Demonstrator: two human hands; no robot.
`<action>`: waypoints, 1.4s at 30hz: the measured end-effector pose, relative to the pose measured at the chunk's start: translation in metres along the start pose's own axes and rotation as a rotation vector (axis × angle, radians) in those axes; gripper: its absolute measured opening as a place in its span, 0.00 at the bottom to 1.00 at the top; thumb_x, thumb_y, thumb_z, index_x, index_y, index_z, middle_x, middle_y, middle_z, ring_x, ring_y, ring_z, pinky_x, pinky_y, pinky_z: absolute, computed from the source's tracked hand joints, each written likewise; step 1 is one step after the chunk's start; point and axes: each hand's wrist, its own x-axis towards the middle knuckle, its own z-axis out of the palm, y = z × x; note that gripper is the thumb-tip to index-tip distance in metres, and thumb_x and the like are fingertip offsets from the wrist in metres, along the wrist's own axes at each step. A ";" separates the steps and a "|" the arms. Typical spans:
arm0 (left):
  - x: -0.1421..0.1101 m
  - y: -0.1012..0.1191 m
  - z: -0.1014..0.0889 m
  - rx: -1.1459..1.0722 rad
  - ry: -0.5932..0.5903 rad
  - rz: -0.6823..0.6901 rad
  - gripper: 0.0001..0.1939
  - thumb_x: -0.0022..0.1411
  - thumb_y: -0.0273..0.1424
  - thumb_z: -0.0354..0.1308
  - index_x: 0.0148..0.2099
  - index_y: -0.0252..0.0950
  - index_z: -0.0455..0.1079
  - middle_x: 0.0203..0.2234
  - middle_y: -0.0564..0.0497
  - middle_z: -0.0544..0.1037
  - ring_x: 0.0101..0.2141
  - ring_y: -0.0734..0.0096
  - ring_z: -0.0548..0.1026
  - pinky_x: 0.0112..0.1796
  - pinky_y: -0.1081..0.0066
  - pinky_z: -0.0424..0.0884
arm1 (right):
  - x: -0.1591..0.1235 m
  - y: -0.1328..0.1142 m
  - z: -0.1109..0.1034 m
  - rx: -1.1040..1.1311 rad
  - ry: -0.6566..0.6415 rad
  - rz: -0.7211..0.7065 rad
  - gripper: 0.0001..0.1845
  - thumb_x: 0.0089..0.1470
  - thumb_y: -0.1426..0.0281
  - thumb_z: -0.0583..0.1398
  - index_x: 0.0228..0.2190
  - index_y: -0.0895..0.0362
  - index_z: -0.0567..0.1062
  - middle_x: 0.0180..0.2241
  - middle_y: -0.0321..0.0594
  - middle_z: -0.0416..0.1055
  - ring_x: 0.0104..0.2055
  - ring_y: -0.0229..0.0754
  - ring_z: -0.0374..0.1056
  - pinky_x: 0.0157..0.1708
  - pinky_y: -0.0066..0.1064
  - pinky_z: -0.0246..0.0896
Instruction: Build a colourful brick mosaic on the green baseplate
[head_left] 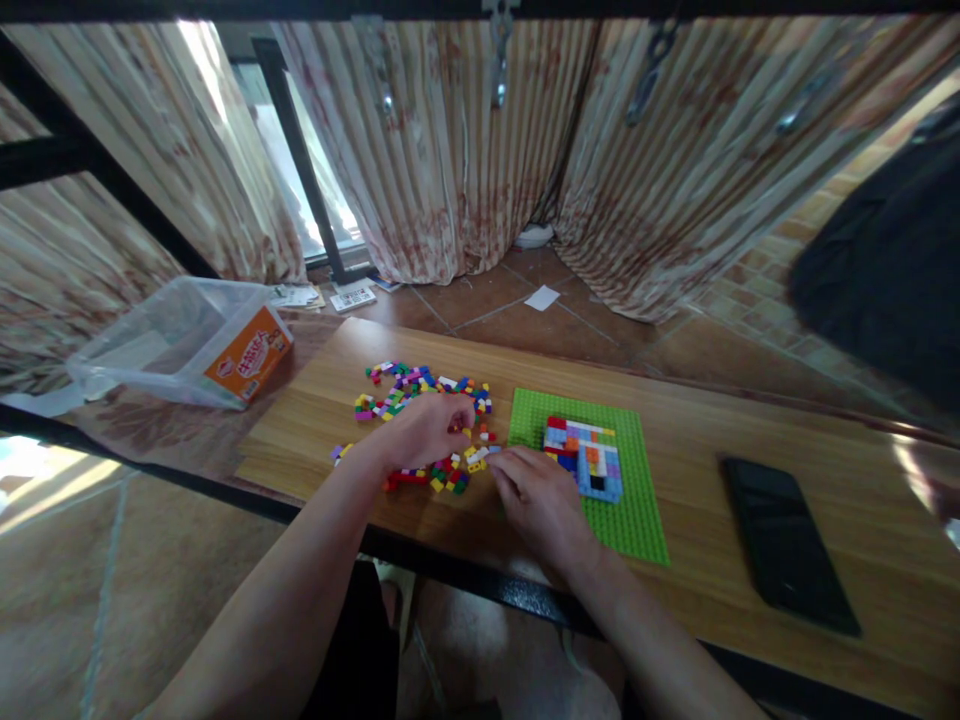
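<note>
A loose spread of small coloured toy bricks (397, 400) lies on the wooden table. Over its right part is my left hand (429, 430), fingers curled in towards the thumb; whatever they hold, if anything, is hidden. My right hand (544, 500) rests low between the pile and the green baseplate (637, 510), covering part of the plate's left edge. Its fingers are pressed together beside a few yellow and pale bricks (476, 460), and their tips hide what is in them. On the baseplate stands a low built block of multicoloured bricks (592, 455).
A black phone (787, 540) lies on the table (690, 450) at the right. To the left stands a clear plastic bin (172, 340) with an orange label. Curtains (450, 150) hang behind, and a dark object (885, 260) shows at the far right.
</note>
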 end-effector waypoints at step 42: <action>0.028 0.081 0.092 -0.123 0.169 0.116 0.13 0.61 0.24 0.51 0.48 0.36 0.67 0.38 0.48 0.78 0.42 0.64 0.75 0.46 0.64 0.70 | -0.019 0.075 -0.083 -0.032 0.465 0.346 0.12 0.55 0.65 0.56 0.32 0.56 0.78 0.30 0.41 0.77 0.29 0.42 0.72 0.32 0.34 0.68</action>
